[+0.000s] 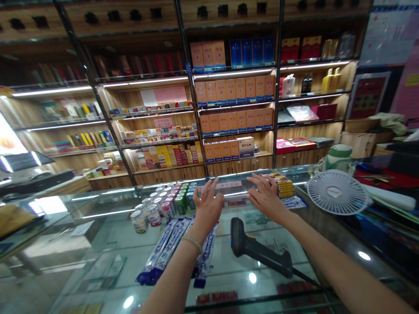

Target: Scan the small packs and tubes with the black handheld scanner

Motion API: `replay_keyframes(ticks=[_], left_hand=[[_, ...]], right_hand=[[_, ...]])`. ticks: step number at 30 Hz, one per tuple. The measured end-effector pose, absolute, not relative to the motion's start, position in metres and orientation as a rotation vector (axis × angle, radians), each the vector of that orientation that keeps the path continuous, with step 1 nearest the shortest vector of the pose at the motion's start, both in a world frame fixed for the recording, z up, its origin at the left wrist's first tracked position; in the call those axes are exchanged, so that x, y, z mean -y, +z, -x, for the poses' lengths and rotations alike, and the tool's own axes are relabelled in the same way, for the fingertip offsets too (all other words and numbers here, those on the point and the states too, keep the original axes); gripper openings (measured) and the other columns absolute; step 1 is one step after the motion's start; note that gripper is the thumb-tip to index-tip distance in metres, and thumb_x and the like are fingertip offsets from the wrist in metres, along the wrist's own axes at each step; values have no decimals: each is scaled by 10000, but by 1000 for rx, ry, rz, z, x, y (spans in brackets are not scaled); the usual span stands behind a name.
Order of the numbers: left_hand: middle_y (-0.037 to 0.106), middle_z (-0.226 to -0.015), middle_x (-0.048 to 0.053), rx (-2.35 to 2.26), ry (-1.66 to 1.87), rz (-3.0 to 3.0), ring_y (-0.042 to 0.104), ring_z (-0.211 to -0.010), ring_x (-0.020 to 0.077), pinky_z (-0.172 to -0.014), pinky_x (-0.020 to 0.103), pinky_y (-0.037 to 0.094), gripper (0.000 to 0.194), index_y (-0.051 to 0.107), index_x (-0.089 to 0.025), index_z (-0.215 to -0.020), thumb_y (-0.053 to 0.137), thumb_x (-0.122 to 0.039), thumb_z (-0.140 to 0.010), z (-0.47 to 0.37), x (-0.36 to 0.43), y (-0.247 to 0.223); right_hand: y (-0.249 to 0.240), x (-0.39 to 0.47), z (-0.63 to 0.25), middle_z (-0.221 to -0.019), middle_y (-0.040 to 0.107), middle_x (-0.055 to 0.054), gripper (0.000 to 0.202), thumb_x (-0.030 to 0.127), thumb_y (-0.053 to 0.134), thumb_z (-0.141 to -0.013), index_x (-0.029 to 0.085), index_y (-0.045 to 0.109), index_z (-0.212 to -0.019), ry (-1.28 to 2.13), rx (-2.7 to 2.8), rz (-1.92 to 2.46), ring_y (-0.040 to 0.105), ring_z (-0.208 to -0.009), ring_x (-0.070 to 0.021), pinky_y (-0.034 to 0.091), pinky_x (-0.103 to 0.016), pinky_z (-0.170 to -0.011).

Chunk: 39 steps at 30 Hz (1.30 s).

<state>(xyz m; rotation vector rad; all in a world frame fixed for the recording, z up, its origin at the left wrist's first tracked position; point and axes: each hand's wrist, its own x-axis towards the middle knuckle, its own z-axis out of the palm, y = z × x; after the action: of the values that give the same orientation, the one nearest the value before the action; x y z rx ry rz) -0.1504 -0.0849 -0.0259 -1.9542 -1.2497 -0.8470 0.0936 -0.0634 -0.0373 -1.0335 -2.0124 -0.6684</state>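
Observation:
My left hand [208, 205] hovers over the glass counter with its fingers spread and nothing in them. Below its wrist lie several long blue-and-white packets [168, 244], partly hidden by my forearm. Just left of that hand stand rows of small round containers [168, 209] with white, pink and green sides. My right hand [264, 196], fingers also apart and holding nothing, is beside a stack of yellow packs [285, 185]. Another blue-and-white packet [294, 202] lies at the foot of that stack. Between my arms a black barcode scanner [258, 250] rests on the glass, its cable running right.
A white round fan [337, 192] and a green-and-white jug [338, 158] stand on the right of the glass counter [108, 244]. Across from me, wooden shelves hold orange boxes [234, 91], blue boxes [252, 52] and small packs [166, 157]. A wicker basket [362, 125] sits far right.

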Motion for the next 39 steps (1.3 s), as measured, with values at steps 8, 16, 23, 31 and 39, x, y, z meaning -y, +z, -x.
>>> replay_keyframes(ticks=[8,16,23,31,39], left_hand=[[508,-1551,74,1279,-853,1945,429,-1433,312,-1212,616,86,154,703,-271,-939,551,-290,-958,150,83,-29],[484,-1565,97,1187,-836,1997,415,-1437,339,-1225,598,73,385,685,-351,-1204,708,-503,-851,146,93,-27],[508,-1547,88,1143,-853,1973,421,-1434,329,-1222,604,68,323,702,-350,-1122,731,-499,-837,145,94,-28],[477,-1575,44,1164,-862,1991,402,-1441,336,-1221,614,47,293,721,-365,-1084,760,-475,-816,146,92,-29],[483,-1570,59,1155,-946,1981,422,-1419,350,-1210,626,68,309,734,-347,-1061,809,-436,-774,149,90,-30]], right_hand=[[-36,65,-92,-1426,559,-80,224,359,503,-1003,258,685,-921,-532,2000,1064,373,-1435,-282,180,-534,-1181],[-36,66,-88,-1441,542,-69,309,380,442,-1010,278,711,-896,-307,2007,1118,340,-1435,-306,235,-587,-1147],[-38,65,-87,-1443,545,-61,314,377,437,-1015,280,712,-897,-267,2012,1128,342,-1437,-302,241,-597,-1143],[-37,68,-88,-1454,529,-61,319,384,423,-1025,282,710,-929,-324,2043,1172,331,-1446,-289,231,-582,-1157],[-21,69,-86,-1432,552,-74,249,396,499,-1011,271,711,-979,-568,2153,1177,342,-1434,-285,137,-562,-1187]])
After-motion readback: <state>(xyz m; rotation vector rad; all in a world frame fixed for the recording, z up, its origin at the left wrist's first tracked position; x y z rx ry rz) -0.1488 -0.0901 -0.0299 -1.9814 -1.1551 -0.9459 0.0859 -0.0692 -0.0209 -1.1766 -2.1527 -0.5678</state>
